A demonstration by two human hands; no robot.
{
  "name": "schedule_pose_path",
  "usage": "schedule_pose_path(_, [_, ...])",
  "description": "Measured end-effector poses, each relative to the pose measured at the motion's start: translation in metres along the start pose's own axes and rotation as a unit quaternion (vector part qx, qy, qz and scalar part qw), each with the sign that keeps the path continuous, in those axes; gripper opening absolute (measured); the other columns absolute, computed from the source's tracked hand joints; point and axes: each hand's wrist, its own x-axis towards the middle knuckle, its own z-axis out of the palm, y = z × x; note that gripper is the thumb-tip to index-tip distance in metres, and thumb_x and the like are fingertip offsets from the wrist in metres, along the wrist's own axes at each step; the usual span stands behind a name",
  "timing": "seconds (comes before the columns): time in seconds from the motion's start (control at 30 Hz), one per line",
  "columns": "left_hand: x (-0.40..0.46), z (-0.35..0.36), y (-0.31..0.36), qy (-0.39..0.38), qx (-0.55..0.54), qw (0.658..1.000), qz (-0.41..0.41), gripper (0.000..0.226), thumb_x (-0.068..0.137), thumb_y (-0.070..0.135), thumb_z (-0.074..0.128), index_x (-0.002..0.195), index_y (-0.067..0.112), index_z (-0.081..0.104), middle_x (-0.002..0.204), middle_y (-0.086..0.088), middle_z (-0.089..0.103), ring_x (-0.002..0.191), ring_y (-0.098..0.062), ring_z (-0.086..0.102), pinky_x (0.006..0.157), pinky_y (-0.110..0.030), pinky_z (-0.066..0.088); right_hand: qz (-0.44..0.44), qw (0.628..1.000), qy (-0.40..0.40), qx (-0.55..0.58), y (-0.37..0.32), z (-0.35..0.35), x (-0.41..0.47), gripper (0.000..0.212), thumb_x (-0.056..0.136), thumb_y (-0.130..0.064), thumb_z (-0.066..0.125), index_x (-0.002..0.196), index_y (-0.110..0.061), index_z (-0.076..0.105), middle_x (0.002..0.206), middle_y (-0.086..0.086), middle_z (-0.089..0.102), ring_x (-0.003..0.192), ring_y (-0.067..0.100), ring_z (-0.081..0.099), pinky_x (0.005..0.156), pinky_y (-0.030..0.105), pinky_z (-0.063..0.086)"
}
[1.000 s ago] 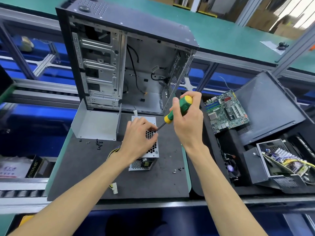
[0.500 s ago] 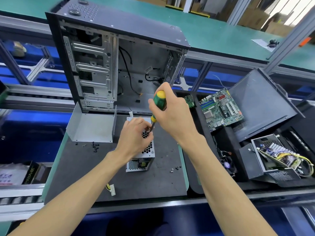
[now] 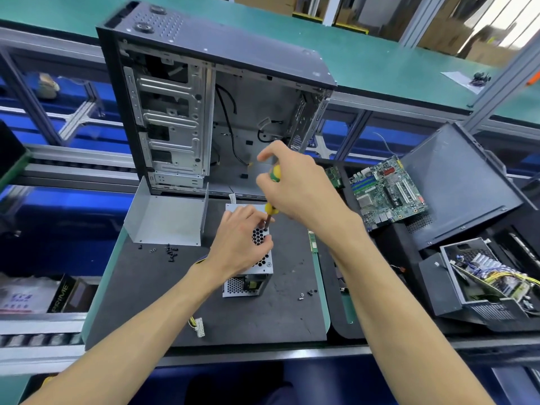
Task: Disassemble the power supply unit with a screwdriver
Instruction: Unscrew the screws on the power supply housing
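Centrally in the frame, the power supply unit sat on the dark mat, its near end well short of the mat's lower edge. The left hand lay over its perforated top, fingers curled down onto it. The right hand gripped the screwdriver upright, fingers wrapped round the handle, tip at the unit's top. Just behind stood the open computer case; loose screws lay at mid-left, with bare mat toward the lower left.

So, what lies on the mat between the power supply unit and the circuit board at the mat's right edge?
In the head view, only bare black mat separates the power supply unit from the narrow green circuit board.
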Motion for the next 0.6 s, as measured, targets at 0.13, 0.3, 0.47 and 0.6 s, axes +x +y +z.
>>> schedule_pose_path(0.13, [0.001,0.001,-0.001,0.015,-0.018,1.000,0.017,0.018,0.090,0.022,0.067,0.108,0.023,0.072,0.092,0.010,0.059,0.089,-0.011,0.055,0.082,-0.037,0.037,-0.014,0.998,-0.059,-0.015,0.009,-0.015,0.003,0.028,0.093,-0.026,0.057,0.120,-0.030,0.062,0.112,-0.006,0.058,0.054,0.011,0.057,0.058,0.026,0.052])
schedule_pose_path(0.3, [0.002,0.003,-0.001,0.044,-0.041,0.998,0.019,0.011,0.097,0.023,0.064,0.101,0.019,0.073,0.087,0.009,0.058,0.069,-0.011,0.049,0.077,-0.041,0.044,-0.043,0.995,-0.083,-0.031,0.012,-0.019,0.004,0.029,0.093,-0.023,0.056,0.120,-0.032,0.063,0.114,-0.006,0.055,0.055,0.000,0.048,0.049,0.019,0.042])
schedule_pose_path(0.47, [0.000,0.003,0.000,0.063,-0.042,0.997,0.005,0.015,0.095,0.023,0.067,0.095,0.011,0.076,0.085,0.002,0.063,0.076,-0.023,0.059,0.073,-0.047,0.050,-0.061,0.991,-0.115,-0.039,0.010,-0.021,0.008,0.030,0.091,-0.025,0.061,0.119,-0.036,0.062,0.117,-0.006,0.051,0.050,-0.007,0.046,0.057,0.017,0.035])
schedule_pose_path(0.6, [-0.001,0.002,0.002,0.071,-0.043,0.997,0.004,0.014,0.093,0.021,0.070,0.094,0.009,0.077,0.084,0.001,0.066,0.077,-0.023,0.061,0.073,-0.047,0.051,-0.069,0.986,-0.135,-0.067,0.008,-0.023,0.007,0.026,0.091,-0.028,0.061,0.114,-0.039,0.065,0.118,-0.006,0.049,0.053,-0.009,0.050,0.061,0.019,0.034])
